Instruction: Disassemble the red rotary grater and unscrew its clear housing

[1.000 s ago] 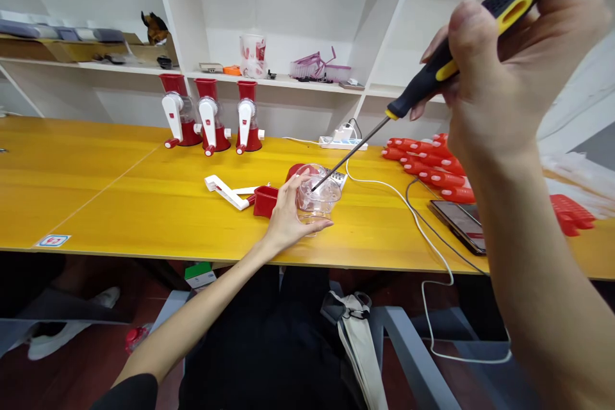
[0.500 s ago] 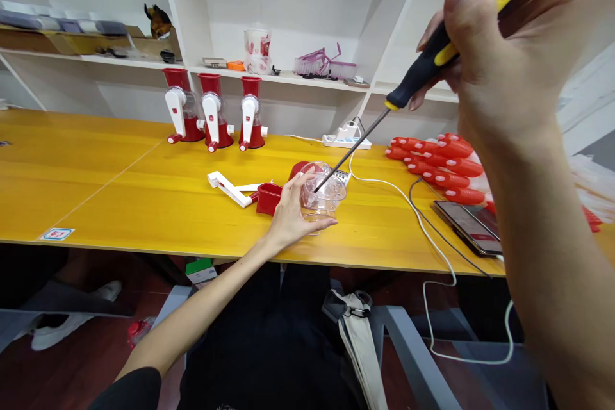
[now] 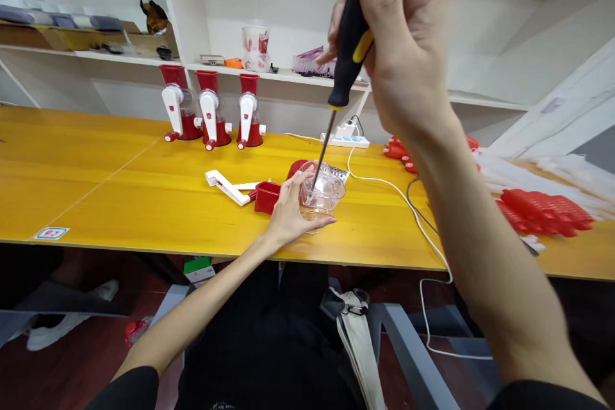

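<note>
My left hand [image 3: 287, 214] grips a clear plastic housing [image 3: 329, 189] on the yellow table, its fingers round the left side. High above it, my right hand [image 3: 408, 32] is wrapped round the black and yellow handle of a screwdriver [image 3: 346, 70]. The shaft points steeply down, with its tip inside the clear housing; what the tip touches is too small to make out. Beside my left hand sit a red plastic hopper [image 3: 266, 197] and a white crank handle [image 3: 227, 188]. Behind the housing lie a red part [image 3: 296, 168] and a perforated metal piece [image 3: 340, 173], both partly hidden.
Three red and white rotary graters [image 3: 247, 112] stand at the back left. A power strip [image 3: 344, 141] with a white cable [image 3: 403, 189] lies behind the housing. Red plastic parts [image 3: 548, 210] are piled at the right. Shelves [image 3: 283, 75] with a bucket [image 3: 255, 48] rise behind the table.
My right hand has moved left, bringing the screwdriver from a slant to nearly upright. Its tip has shifted slightly left and down inside the housing. My left hand keeps its grip.
</note>
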A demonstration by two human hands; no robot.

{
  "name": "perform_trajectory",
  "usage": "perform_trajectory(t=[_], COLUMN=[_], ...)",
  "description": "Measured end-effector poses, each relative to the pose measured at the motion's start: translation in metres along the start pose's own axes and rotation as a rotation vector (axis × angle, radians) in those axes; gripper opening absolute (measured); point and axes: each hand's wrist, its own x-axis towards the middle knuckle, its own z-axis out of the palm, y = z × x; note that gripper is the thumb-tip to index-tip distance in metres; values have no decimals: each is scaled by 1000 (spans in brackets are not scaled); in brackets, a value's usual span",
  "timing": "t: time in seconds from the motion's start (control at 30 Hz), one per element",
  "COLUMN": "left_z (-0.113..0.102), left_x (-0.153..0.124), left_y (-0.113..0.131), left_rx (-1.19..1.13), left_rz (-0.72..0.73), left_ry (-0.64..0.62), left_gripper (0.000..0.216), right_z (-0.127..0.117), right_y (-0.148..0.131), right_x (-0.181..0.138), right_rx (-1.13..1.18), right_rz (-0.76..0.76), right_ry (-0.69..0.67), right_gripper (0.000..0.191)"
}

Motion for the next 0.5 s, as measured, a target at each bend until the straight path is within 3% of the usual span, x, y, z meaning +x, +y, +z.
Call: perform_trajectory(t=[0.17,0.37,0.5], left_z=[0,2,2], left_x=[0,-1,0], left_y=[-1,0,1], left_rx=[-15,-2,-4], left_rz=[16,12,-5], left_ry=[-4,-4,-10], left_gripper=[103,101,100], right_z=[14,13,18], right_y=[10,9,8], right_x=[-7,-12,-11], right_rx=[168,-67,-74], right_rz=[118,87,97], right_ry=[16,371,377], right_gripper=[14,5,8])
